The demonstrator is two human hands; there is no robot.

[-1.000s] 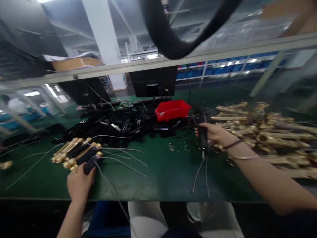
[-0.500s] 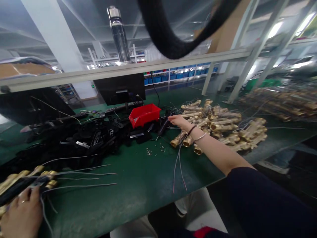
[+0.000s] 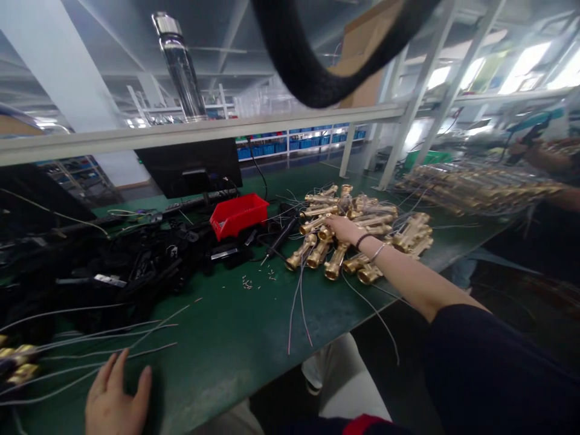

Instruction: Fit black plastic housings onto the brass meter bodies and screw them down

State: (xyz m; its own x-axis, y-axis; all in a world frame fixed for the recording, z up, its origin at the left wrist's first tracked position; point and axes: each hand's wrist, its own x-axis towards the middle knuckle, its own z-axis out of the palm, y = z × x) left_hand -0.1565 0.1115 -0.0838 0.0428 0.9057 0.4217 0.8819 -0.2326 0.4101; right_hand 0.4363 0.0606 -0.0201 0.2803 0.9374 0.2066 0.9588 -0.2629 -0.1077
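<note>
My right hand is over a pile of brass pipe fittings with thin grey wires, its fingers closed at the end of one brass pipe fitting. The fingertips are partly hidden. Left of it, a black pen-shaped screwdriver lies on the green table with its tip toward me. At the lower left my left hand is open, fingers spread, with nothing in it. Grey wires run beside its fingertips from more brass fittings at the left edge.
A red bin stands behind small loose screws. Black plastic parts are heaped at left. A shelf beam crosses above, bearing a flask. At right, another person's arm is near more brass fittings.
My right hand has left the screwdriver and moved right onto the brass fittings. My left hand has let go of the fittings at left and opened. The view has turned right.
</note>
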